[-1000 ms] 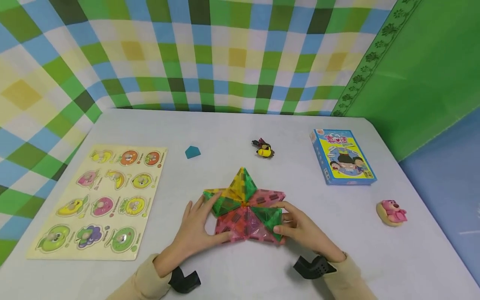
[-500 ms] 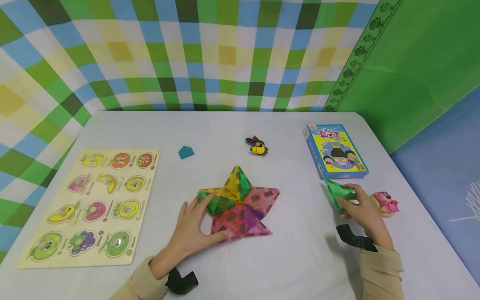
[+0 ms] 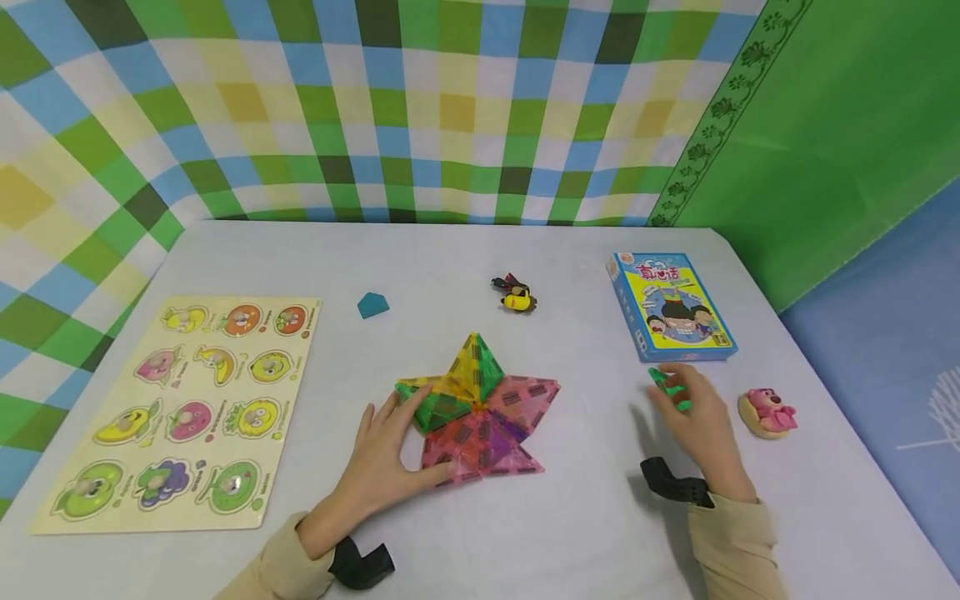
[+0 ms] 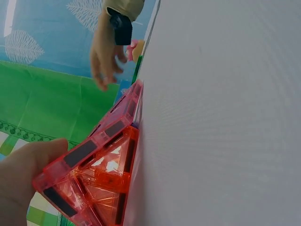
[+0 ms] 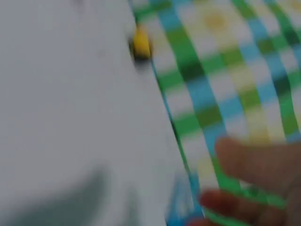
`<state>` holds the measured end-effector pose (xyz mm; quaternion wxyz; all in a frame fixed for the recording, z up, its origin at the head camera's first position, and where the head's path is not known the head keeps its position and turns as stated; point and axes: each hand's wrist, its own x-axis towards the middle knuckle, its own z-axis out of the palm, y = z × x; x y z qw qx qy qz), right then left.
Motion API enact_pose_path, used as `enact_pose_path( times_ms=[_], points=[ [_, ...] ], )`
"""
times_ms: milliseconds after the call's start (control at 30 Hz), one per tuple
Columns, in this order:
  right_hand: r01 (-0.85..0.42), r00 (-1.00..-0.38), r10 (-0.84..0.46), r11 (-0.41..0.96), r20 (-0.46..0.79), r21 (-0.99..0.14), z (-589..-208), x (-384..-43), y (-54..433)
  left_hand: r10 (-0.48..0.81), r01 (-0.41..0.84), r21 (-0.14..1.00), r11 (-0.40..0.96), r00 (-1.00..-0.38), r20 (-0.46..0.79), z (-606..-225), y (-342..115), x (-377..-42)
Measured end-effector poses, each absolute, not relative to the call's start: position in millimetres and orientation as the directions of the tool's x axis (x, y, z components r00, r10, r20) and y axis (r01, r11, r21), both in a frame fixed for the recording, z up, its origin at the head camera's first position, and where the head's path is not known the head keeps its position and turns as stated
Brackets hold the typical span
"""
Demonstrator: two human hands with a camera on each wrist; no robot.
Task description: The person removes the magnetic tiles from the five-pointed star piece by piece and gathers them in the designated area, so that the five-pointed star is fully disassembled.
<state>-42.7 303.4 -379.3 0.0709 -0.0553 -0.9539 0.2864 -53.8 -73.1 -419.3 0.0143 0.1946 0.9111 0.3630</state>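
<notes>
In the head view I locate the surrounding items first: fruit puzzle board [image 3: 187, 387] at left; teal pentagon [image 3: 372, 305] and yellow-and-black toy [image 3: 517, 297] above centre; blue-and-yellow box [image 3: 672, 312] at upper right; pink figurine [image 3: 768, 412] below it. The box and figurine closely border the right hand [image 3: 697, 417]; its thumb and fingers are apart. A green piece [image 3: 657, 377] shows beside its fingertips. The star-shaped tile model [image 3: 480, 408] occupies the centre; the left hand [image 3: 378, 467] is spread wide, touching its upper-left arm and lower edge.

Surface: white table [image 3: 585, 517]. Background: checkered cloth [image 3: 420, 108] at the top, green cloth [image 3: 847, 125] at upper right.

Limits: the fingers partly hide the green piece, and I cannot confirm contact. My right wrist view is blurred. Both sleeves [image 3: 735, 542] run off the bottom edge.
</notes>
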Motion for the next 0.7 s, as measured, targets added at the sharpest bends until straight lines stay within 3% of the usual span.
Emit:
enact_pose_path(
  times_ms=[100, 200, 267, 367, 500, 700],
  points=[
    [-0.261, -0.965, -0.211, 0.754, 0.153, -0.602, -384, -40, 260, 0.362, 0.347, 0.665, 0.661, -0.924, 0.122, -420, -74, -54],
    [-0.471, -0.858, -0.498, 0.672, 0.122, -0.572, -391, -30, 222, 0.367, 0.359, 0.669, 0.651, -0.92, 0.136, -420, -74, -54],
    [-0.569, -0.793, -0.593, 0.641, 0.137, -0.516, -396, -25, 206, 0.37, 0.363, 0.672, 0.645, -0.918, 0.142, -420, -73, -55],
    [-0.641, -0.756, -0.614, 0.627, 0.225, -0.443, -402, -21, 195, 0.369, 0.363, 0.673, 0.644, -0.918, 0.143, -420, -72, -54],
    [-0.667, -0.737, -0.607, 0.579, 0.297, -0.47, -406, -22, 196, 0.364, 0.358, 0.668, 0.652, -0.921, 0.138, -420, -72, -54],
    [-0.736, -0.66, -0.63, 0.432, 0.41, -0.521, -400, -29, 206, 0.357, 0.355, 0.661, 0.66, -0.924, 0.14, -420, -72, -54]
  ],
)
